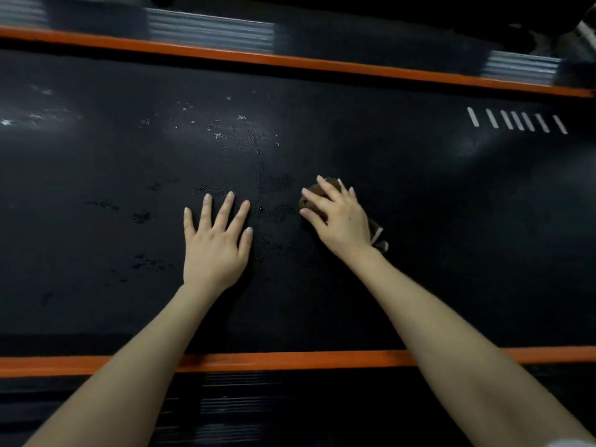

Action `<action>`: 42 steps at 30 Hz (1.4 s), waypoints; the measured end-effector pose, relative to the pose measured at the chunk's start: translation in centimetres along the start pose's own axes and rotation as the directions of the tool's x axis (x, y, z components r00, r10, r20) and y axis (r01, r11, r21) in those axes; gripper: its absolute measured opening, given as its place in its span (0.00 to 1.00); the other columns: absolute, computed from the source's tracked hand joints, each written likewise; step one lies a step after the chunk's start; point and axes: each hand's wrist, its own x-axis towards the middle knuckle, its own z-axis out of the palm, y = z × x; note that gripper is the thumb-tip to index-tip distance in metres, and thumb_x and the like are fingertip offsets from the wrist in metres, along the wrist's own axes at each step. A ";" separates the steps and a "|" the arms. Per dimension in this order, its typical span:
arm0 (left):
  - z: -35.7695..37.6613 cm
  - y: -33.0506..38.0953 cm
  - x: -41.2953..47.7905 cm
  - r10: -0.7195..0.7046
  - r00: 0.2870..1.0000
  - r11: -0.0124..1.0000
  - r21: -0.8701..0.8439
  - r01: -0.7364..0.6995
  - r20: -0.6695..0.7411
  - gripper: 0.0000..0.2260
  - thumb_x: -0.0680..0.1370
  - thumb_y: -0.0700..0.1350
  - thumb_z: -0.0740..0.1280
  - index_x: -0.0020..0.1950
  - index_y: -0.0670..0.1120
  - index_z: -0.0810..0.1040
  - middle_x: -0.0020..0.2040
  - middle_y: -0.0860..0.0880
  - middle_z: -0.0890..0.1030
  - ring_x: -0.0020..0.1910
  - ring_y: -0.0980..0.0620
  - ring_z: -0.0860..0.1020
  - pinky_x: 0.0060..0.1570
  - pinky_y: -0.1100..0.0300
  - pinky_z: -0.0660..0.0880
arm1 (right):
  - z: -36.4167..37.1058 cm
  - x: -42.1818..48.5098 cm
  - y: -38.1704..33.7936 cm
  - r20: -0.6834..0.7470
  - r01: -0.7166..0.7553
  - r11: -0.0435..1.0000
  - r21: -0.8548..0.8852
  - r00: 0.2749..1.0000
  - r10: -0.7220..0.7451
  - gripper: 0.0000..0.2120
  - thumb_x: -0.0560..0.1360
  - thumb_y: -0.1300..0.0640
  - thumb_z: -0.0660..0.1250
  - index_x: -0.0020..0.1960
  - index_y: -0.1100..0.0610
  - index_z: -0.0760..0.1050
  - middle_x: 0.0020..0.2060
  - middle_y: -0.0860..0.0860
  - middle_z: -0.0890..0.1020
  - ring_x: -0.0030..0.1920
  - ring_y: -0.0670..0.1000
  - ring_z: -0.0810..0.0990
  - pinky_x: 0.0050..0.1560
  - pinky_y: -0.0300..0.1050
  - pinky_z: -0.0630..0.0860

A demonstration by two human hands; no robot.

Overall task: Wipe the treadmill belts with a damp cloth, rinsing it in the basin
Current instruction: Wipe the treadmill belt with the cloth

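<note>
Cloth (378,235) under right grip (342,217), on belt (419,188)

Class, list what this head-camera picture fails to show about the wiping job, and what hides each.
- Basin: nowhere in the head view, outside the frame.
- Cloth: mostly under the right hand; dampness unreadable.
- Far side rail: smeared by motion blur.
- Belt ends: cut off by both side edges.
</note>
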 end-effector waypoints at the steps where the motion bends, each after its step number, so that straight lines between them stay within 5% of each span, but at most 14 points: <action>1: 0.0 0.0 0.0 -0.001 1.000 1.000 -0.003 0.001 0.004 0.27 0.79 0.59 0.42 0.76 0.53 0.59 0.77 0.49 0.59 0.76 0.41 0.51 0.72 0.39 0.44 | 0.5 -1.2 -0.9 -0.024 0.029 0.999 0.028 0.999 -0.029 0.19 0.77 0.44 0.61 0.65 0.49 0.75 0.71 0.53 0.68 0.70 0.66 0.63 0.70 0.62 0.61; 6: -0.1 -0.2 0.0 0.014 1.000 1.000 -0.017 -0.014 -0.004 0.26 0.79 0.58 0.44 0.76 0.53 0.61 0.77 0.49 0.60 0.76 0.41 0.53 0.72 0.39 0.45 | 0.8 -8.1 -2.4 0.066 0.441 0.894 0.078 0.892 -0.446 0.18 0.77 0.48 0.59 0.64 0.48 0.75 0.70 0.54 0.69 0.69 0.64 0.67 0.68 0.60 0.63; 9: 0.1 -0.1 0.0 0.016 1.000 0.999 -0.028 -0.017 -0.002 0.26 0.80 0.58 0.45 0.76 0.53 0.61 0.76 0.48 0.60 0.76 0.41 0.53 0.72 0.39 0.45 | -0.1 -5.2 -0.1 0.110 0.553 0.832 -0.041 0.830 -0.546 0.19 0.76 0.47 0.59 0.66 0.46 0.73 0.68 0.55 0.71 0.67 0.61 0.71 0.66 0.62 0.65; 12: 0.0 -0.2 0.1 0.002 1.000 1.000 -0.021 -0.001 0.014 0.26 0.80 0.59 0.43 0.76 0.54 0.60 0.77 0.50 0.59 0.77 0.43 0.51 0.73 0.41 0.43 | -0.5 0.3 1.7 -0.003 0.233 0.969 -0.082 0.972 -0.234 0.19 0.77 0.47 0.57 0.66 0.47 0.73 0.69 0.56 0.71 0.68 0.63 0.68 0.66 0.67 0.63; 14: 0.0 -0.1 0.1 0.000 1.000 1.000 -0.023 0.000 0.019 0.26 0.79 0.59 0.42 0.76 0.54 0.60 0.77 0.50 0.58 0.77 0.43 0.50 0.73 0.41 0.43 | -0.3 2.8 2.0 -0.044 0.014 0.997 -0.080 0.999 -0.017 0.19 0.79 0.48 0.58 0.68 0.47 0.70 0.72 0.55 0.66 0.72 0.63 0.61 0.71 0.64 0.57; 20: -1.7 -0.4 3.6 -0.038 0.998 0.998 -0.050 0.036 -0.056 0.25 0.78 0.59 0.49 0.70 0.50 0.72 0.73 0.43 0.67 0.73 0.39 0.61 0.72 0.38 0.48 | 0.1 3.3 2.0 -0.058 0.024 0.994 -0.111 0.998 -0.031 0.21 0.77 0.47 0.62 0.69 0.47 0.69 0.72 0.55 0.66 0.72 0.65 0.59 0.71 0.64 0.55; 26: -0.6 -2.1 9.2 -0.114 0.993 0.993 0.007 0.114 0.012 0.24 0.81 0.59 0.47 0.77 0.56 0.55 0.78 0.47 0.52 0.77 0.42 0.45 0.71 0.37 0.39 | -0.9 7.0 5.6 -0.003 0.198 0.975 -0.102 0.980 -0.200 0.19 0.77 0.49 0.62 0.68 0.48 0.71 0.71 0.54 0.68 0.72 0.62 0.62 0.71 0.60 0.53; 30: 0.1 -2.3 9.2 -0.119 0.993 0.993 -0.001 0.119 -0.028 0.28 0.77 0.61 0.41 0.76 0.57 0.57 0.78 0.47 0.55 0.77 0.42 0.47 0.71 0.38 0.40 | -0.4 12.2 5.5 -0.155 -0.196 0.976 -0.092 0.971 0.181 0.19 0.80 0.50 0.59 0.70 0.48 0.68 0.74 0.54 0.62 0.74 0.62 0.54 0.74 0.56 0.51; 32: 0.1 -2.2 9.3 -0.109 0.993 0.994 -0.004 0.109 -0.033 0.29 0.77 0.61 0.41 0.76 0.56 0.58 0.78 0.47 0.56 0.77 0.41 0.48 0.71 0.37 0.41 | 0.0 12.3 3.7 -0.168 -0.281 0.957 -0.068 0.949 0.266 0.19 0.80 0.51 0.58 0.70 0.49 0.68 0.74 0.53 0.61 0.74 0.65 0.54 0.73 0.57 0.56; 36: 0.3 -2.3 9.2 -0.103 0.993 0.995 -0.007 0.103 -0.050 0.28 0.77 0.61 0.42 0.76 0.56 0.59 0.77 0.46 0.58 0.76 0.41 0.50 0.71 0.37 0.43 | 1.6 5.9 -0.1 -0.094 0.186 0.980 -0.072 0.977 -0.192 0.19 0.76 0.54 0.58 0.65 0.53 0.74 0.70 0.58 0.68 0.66 0.72 0.65 0.64 0.62 0.68; 39: 0.2 -2.3 9.2 -0.098 0.994 0.995 -0.004 0.098 -0.053 0.27 0.78 0.61 0.43 0.76 0.56 0.59 0.77 0.46 0.58 0.76 0.41 0.50 0.71 0.37 0.43 | 0.5 1.8 1.2 0.079 0.524 0.852 -0.007 0.849 -0.522 0.21 0.74 0.56 0.56 0.66 0.51 0.72 0.70 0.57 0.69 0.68 0.67 0.67 0.65 0.59 0.64; 40: 0.2 -2.3 9.1 -0.098 0.994 0.995 -0.005 0.098 -0.054 0.27 0.78 0.61 0.43 0.76 0.56 0.59 0.77 0.46 0.58 0.76 0.41 0.50 0.71 0.37 0.43 | -0.2 2.5 2.9 0.085 0.571 0.820 -0.041 0.820 -0.566 0.22 0.73 0.58 0.56 0.66 0.51 0.71 0.69 0.57 0.70 0.67 0.67 0.68 0.65 0.60 0.63; 42: 0.3 -2.3 9.1 -0.103 0.993 0.995 -0.008 0.102 -0.055 0.27 0.78 0.61 0.43 0.76 0.56 0.59 0.77 0.46 0.58 0.76 0.41 0.50 0.71 0.37 0.43 | -1.5 5.8 6.7 -0.013 0.402 0.908 -0.119 0.914 -0.407 0.23 0.73 0.61 0.56 0.67 0.51 0.72 0.69 0.58 0.69 0.66 0.67 0.69 0.65 0.64 0.63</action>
